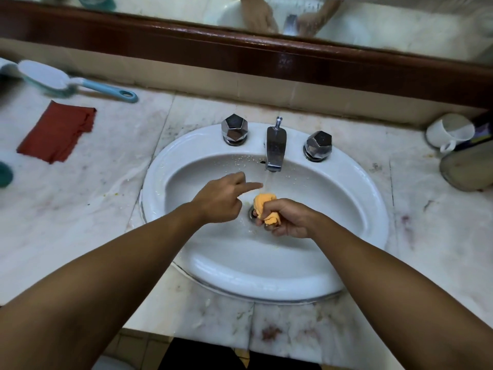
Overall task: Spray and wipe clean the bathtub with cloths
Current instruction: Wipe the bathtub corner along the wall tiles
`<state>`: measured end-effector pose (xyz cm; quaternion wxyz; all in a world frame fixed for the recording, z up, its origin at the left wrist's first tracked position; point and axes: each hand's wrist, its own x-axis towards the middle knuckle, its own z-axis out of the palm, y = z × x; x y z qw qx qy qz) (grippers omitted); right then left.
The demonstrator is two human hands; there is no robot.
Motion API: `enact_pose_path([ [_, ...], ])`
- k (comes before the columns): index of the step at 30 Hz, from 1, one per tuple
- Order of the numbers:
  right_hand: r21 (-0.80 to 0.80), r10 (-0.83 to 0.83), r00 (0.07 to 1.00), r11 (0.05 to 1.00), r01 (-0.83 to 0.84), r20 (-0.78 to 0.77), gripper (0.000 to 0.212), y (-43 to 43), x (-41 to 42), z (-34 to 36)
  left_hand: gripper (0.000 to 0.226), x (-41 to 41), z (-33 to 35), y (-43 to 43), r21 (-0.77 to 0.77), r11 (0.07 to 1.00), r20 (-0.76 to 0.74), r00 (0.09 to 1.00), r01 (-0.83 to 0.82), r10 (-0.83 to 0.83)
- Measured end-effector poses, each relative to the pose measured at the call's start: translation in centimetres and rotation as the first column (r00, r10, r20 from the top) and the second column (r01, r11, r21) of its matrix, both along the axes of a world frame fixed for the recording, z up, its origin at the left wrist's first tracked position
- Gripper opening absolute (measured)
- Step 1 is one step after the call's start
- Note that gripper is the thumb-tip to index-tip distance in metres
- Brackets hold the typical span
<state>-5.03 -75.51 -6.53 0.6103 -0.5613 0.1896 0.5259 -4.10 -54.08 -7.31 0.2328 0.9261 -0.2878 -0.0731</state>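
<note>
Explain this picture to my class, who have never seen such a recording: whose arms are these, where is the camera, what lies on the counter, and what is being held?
There is no machine here. A person wears one camera on the head, looking down at their own two arms over a white sink. Water runs from the tap. The right hand squeezes a balled orange cloth above the drain. The left hand holds nothing; its forefinger points into the stream. On the marble counter lie a red cloth and a blue-handled brush to the left, and a white mug on its side to the right.
</note>
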Motion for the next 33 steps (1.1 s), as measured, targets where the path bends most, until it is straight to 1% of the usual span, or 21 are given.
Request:
enact_pose_path([
  [1,0.038,0.026,0.999,0.999,-0.024,-0.033,0.014,-0.1,0.0,0.1,0.075,-0.2,-0.2,0.5,0.063,0.995,0.085,0.992,0.083,-0.088],
  [3,0.129,0.071,0.993,0.99,-0.059,-0.092,0.016,-0.2,0.0,0.3,0.088,-0.8,-0.4,0.9,0.115,0.966,0.137,0.959,0.233,-0.247],
  [4,0.17,0.106,0.988,0.982,-0.086,-0.11,0.013,0.0,0.0,0.6,0.092,-1.2,-0.5,0.8,0.133,0.951,0.154,0.942,0.278,-0.297],
  [5,0.201,0.153,0.981,0.971,-0.127,-0.119,0.007,0.4,0.0,0.9,0.091,-1.4,-0.6,0.6,0.139,0.944,0.168,0.932,0.3,-0.321],
  [6,0.214,0.21,0.97,0.96,-0.181,-0.12,0.005,1.0,-0.1,1.2,0.084,-1.6,-0.7,0.2,0.118,0.944,0.187,0.927,0.308,-0.326],
  [7,0.206,0.26,0.959,0.95,-0.233,-0.116,0.013,1.5,-0.1,1.4,0.072,-1.8,-0.7,-0.2,0.085,0.945,0.209,0.922,0.315,-0.326],
  [9,0.161,0.327,0.938,0.938,-0.308,-0.113,0.023,2.6,-0.1,1.9,0.053,-2.0,-0.3,-0.8,0.045,0.948,0.272,0.909,0.316,-0.316],
  [12,0.044,0.405,0.911,0.914,-0.403,-0.08,0.025,3.5,0.1,2.7,0.034,-1.8,0.2,-0.6,0.074,0.944,0.326,0.886,0.322,-0.328],
  [14,-0.073,0.492,0.871,0.868,-0.491,-0.011,0.03,3.9,0.0,2.9,0.032,-1.8,0.3,-0.6,0.133,0.949,0.315,0.895,0.287,-0.315],
  [16,-0.248,0.57,0.818,0.805,-0.538,0.075,0.035,4.1,-0.2,3.0,0.026,-1.9,0.8,-1.3,0.251,0.937,0.246,0.92,0.243,-0.305],
  [17,-0.332,0.598,0.791,0.777,-0.535,0.126,0.035,4.3,-0.2,3.0,0.022,-1.9,1.3,-1.8,0.327,0.923,0.188,0.943,0.205,-0.276],
  [19,-0.493,0.655,0.724,0.714,-0.498,0.218,0.029,4.5,-0.4,3.0,0.025,-2.0,2.3,-2.8,0.518,0.845,0.069,0.978,0.132,-0.195],
  [20,-0.573,0.693,0.677,0.668,-0.474,0.248,0.025,4.5,-0.4,2.9,0.026,-2.1,2.7,-3.2,0.592,0.797,0.036,0.984,0.118,-0.173],
  [22,-0.717,0.771,0.571,0.565,-0.408,0.282,0.019,4.3,-0.8,2.5,0.015,-2.1,3.2,-4.0,0.678,0.727,0.021,0.985,0.11,-0.169],
  [24,-0.82,0.831,0.462,0.48,-0.313,0.31,0.018,4.0,-1.3,2.1,0.011,-2.1,3.5,-4.5,0.7,0.706,0.021,0.985,0.109,-0.172],
  [26,-0.87,0.855,0.399,0.441,-0.223,0.331,0.021,3.8,-1.6,2.1,0.011,-2.0,3.2,-4.7,0.69,0.718,-0.013,0.993,0.097,-0.121],
  [28,-0.913,0.893,0.313,0.381,-0.147,0.322,0.027,3.7,-1.7,2.0,0.012,-2.0,2.8,-4.9,0.636,0.769,-0.07,0.997,0.06,-0.02],
  [31,-0.954,0.949,0.152,0.289,-0.076,0.275,0.028,3.3,-1.8,1.5,0.027,-2.0,2.2,-5.3,0.552,0.834,-0.223,0.968,0.025,0.118],
  [33,-0.965,0.964,0.092,0.256,-0.065,0.249,0.028,3.0,-1.8,1.1,0.028,-2.1,2.0,-5.5,0.514,0.858,-0.266,0.95,-0.003,0.163],
])
